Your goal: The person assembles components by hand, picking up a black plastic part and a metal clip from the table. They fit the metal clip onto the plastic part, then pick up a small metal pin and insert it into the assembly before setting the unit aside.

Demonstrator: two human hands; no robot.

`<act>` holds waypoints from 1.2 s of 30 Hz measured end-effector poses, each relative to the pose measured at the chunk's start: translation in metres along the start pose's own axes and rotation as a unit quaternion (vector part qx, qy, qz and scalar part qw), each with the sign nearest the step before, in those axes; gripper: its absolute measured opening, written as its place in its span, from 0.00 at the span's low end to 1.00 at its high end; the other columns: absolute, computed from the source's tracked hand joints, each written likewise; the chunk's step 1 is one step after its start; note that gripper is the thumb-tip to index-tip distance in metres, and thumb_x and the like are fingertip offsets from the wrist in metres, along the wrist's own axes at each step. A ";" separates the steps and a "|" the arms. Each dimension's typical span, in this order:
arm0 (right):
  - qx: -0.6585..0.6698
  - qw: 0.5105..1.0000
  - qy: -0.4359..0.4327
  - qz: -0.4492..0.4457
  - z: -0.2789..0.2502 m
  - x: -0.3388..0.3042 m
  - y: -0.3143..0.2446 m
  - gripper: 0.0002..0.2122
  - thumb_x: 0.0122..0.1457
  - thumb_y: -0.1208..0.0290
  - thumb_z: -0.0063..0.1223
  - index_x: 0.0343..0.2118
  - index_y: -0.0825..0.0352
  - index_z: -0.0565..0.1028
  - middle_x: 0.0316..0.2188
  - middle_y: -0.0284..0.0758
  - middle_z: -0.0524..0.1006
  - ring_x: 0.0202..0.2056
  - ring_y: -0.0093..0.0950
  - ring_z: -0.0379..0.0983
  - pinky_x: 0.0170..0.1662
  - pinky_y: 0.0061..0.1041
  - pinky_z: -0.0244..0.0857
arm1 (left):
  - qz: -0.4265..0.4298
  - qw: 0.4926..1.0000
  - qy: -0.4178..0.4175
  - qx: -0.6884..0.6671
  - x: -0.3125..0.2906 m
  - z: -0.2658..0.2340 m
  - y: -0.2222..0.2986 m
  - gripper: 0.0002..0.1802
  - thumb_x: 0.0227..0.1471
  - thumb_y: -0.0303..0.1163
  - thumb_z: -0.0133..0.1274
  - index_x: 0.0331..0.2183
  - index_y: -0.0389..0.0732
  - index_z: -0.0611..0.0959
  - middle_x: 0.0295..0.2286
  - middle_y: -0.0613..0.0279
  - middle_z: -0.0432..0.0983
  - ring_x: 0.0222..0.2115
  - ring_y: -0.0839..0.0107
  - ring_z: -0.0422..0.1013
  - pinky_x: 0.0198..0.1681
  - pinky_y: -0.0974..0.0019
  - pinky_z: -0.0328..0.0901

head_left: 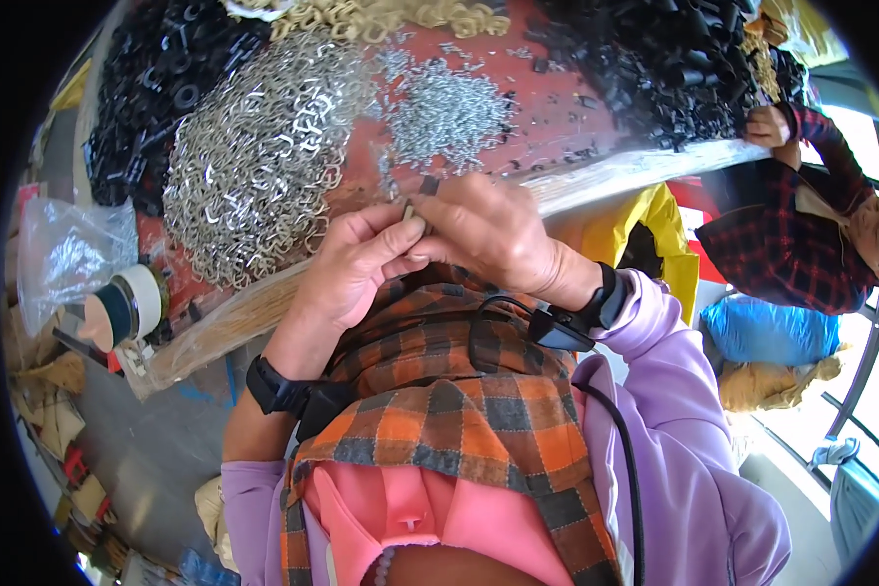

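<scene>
My left hand [356,262] and my right hand [488,230] meet at the near edge of the table. Pinched between their fingertips is a small dark part [408,209], mostly hidden by the fingers; its exact kind does not show. Just beyond the fingers lies a heap of tiny silvery metal pieces, like rivets or screws [444,112]. To its left spreads a large pile of shiny curved metal hooks [264,146]. Black plastic parts [659,73] are heaped at the far right, and more black parts [156,88] at the far left.
Tan ring-shaped pieces [381,18] lie at the table's far side. Tape rolls [132,305] and a clear plastic bag [76,256] are at the left corner. A yellow sack [676,230] stands right of the red tabletop [557,122]. Another person [781,230] works at the right.
</scene>
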State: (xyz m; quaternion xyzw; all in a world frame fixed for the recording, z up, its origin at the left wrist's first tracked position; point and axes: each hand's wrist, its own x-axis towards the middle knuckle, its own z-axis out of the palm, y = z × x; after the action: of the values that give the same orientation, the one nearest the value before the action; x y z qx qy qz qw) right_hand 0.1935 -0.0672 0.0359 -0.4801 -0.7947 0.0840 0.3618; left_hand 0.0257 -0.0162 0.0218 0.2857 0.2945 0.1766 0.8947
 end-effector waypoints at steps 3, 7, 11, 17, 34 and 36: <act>-0.040 0.998 0.037 -0.020 -0.015 -0.007 0.015 0.12 0.38 0.73 0.56 0.29 0.67 0.71 0.23 0.34 0.69 0.23 0.28 0.66 0.21 0.21 0.61 | -0.009 0.999 0.018 0.044 0.002 0.011 0.006 0.11 0.46 0.33 0.47 0.31 0.34 0.73 0.26 0.63 0.71 0.26 0.77 0.69 0.29 0.78 0.65; -0.274 0.954 0.110 0.046 -0.078 -0.030 0.097 0.08 0.39 0.79 0.51 0.26 0.65 0.72 0.23 0.32 0.71 0.24 0.28 0.67 0.25 0.22 0.61 | 0.022 0.996 0.009 0.082 0.000 0.006 0.013 0.12 0.46 0.33 0.46 0.31 0.34 0.73 0.25 0.62 0.71 0.25 0.77 0.69 0.28 0.78 0.65; -0.307 0.805 0.212 0.460 -0.182 -0.066 0.198 0.17 0.44 0.55 0.50 0.26 0.67 0.74 0.23 0.36 0.74 0.27 0.26 0.70 0.33 0.22 0.61 | 0.033 0.993 -0.027 0.109 0.004 0.003 0.016 0.12 0.47 0.34 0.46 0.29 0.33 0.73 0.26 0.60 0.71 0.25 0.76 0.69 0.27 0.78 0.65; -0.406 0.701 0.057 0.584 -0.164 -0.044 0.232 0.23 0.42 0.47 0.46 0.30 0.65 0.72 0.30 0.40 0.73 0.34 0.35 0.69 0.37 0.30 0.59 | 0.028 0.991 0.005 0.133 0.006 0.011 0.014 0.12 0.46 0.31 0.47 0.32 0.33 0.71 0.27 0.58 0.71 0.26 0.74 0.69 0.27 0.78 0.65; 0.060 0.970 -0.129 0.196 -0.061 0.039 0.058 0.17 0.37 0.73 0.59 0.33 0.69 0.69 0.31 0.33 0.69 0.32 0.24 0.65 0.36 0.18 0.58 | 0.071 0.994 0.084 0.015 0.002 -0.010 0.028 0.15 0.43 0.30 0.50 0.35 0.33 0.70 0.23 0.65 0.69 0.23 0.80 0.66 0.27 0.78 0.62; 0.124 0.967 -0.143 0.168 -0.050 0.042 0.044 0.18 0.36 0.73 0.59 0.33 0.70 0.69 0.31 0.33 0.69 0.33 0.23 0.65 0.36 0.17 0.58 | 0.070 0.993 0.091 0.001 -0.003 -0.012 0.029 0.15 0.43 0.30 0.50 0.35 0.34 0.71 0.22 0.66 0.68 0.22 0.81 0.65 0.26 0.79 0.62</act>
State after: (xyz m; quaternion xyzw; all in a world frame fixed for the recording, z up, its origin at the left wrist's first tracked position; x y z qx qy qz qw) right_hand 0.2457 -0.0197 0.0717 -0.5416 -0.7292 0.3089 0.2819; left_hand 0.0114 0.0097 0.0334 0.2895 0.3543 0.2634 0.8493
